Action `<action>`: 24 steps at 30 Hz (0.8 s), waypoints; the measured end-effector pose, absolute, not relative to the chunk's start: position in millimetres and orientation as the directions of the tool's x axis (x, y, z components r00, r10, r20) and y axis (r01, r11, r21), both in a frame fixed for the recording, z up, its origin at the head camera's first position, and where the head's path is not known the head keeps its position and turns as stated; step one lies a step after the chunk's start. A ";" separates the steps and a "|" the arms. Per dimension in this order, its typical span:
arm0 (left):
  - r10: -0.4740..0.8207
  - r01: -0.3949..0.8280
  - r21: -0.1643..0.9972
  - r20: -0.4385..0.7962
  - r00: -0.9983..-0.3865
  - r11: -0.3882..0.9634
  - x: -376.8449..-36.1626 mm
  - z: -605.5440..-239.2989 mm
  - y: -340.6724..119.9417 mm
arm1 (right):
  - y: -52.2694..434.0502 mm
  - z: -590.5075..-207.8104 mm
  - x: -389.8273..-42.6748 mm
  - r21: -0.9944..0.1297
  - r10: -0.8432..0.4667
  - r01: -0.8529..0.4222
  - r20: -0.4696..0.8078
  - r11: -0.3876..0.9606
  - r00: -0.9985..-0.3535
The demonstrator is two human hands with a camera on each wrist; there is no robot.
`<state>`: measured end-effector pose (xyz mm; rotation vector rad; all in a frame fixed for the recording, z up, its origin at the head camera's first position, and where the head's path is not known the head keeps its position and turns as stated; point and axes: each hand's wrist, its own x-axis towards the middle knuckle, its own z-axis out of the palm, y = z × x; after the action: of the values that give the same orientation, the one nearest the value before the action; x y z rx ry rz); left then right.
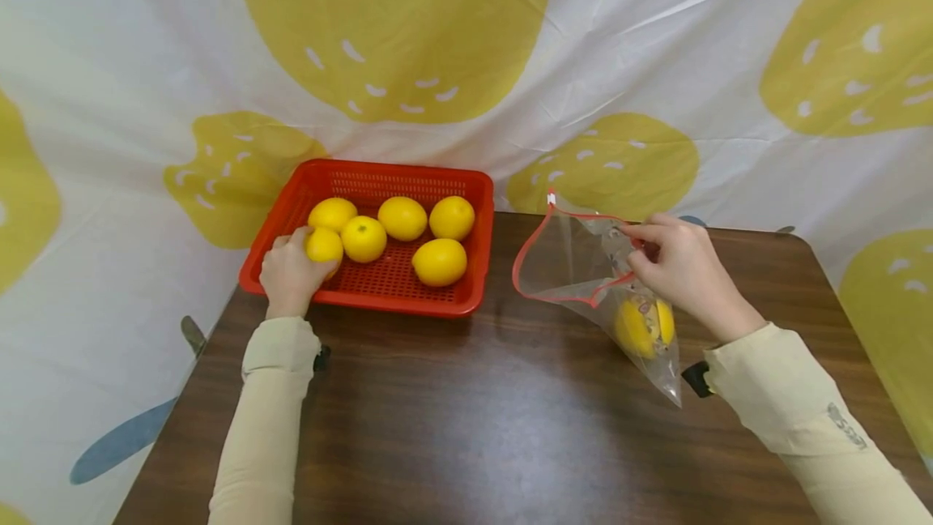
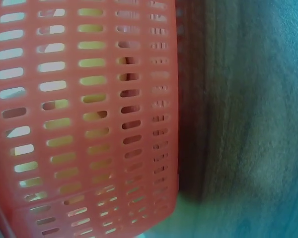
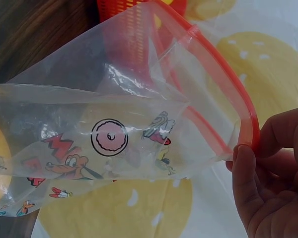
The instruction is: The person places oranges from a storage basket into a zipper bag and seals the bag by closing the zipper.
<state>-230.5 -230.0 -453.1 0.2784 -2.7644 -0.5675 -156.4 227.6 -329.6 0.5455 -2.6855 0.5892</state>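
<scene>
A red slotted basket (image 1: 466, 185) at the back left of the table holds several lemons (image 1: 403, 218). My left hand (image 1: 290, 272) reaches into its near left corner, fingers curled round one lemon (image 1: 324, 245). In the left wrist view only the basket's wall (image 2: 89, 124) shows, close up. My right hand (image 1: 681, 264) pinches the red zip rim of a clear printed plastic bag (image 1: 576, 266), holding its mouth open towards the basket. A lemon (image 1: 636, 329) lies in the bag's lower end. The right wrist view shows the bag (image 3: 109, 134) and my fingers (image 3: 248, 183) on its rim.
The dark wooden table (image 1: 452, 411) has open surface in front of the basket and bag. A white cloth with yellow fruit prints (image 1: 394, 31) hangs behind and around the table.
</scene>
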 end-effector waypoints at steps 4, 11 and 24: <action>-0.246 -0.116 0.409 0.280 -0.928 0.905 -229.4 -452.5 -229.2 | 225.9 -329.2 -156.8 -0.329 -0.291 -0.427 0.390 0.842 -0.874; -0.227 -0.080 0.401 0.334 -0.915 0.913 -222.8 -440.0 -227.6 | 223.6 -329.0 -157.0 -0.330 -0.300 -0.429 0.376 0.841 -0.877; -0.159 0.054 0.489 0.382 -0.910 0.870 -215.4 -409.3 -200.8 | 223.8 -326.9 -156.7 -0.325 -0.302 -0.429 0.374 0.843 -0.877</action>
<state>-215.4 -200.8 -409.3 0.0773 -2.6250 -0.7036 -156.7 223.8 -326.9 0.5521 -2.7126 0.5814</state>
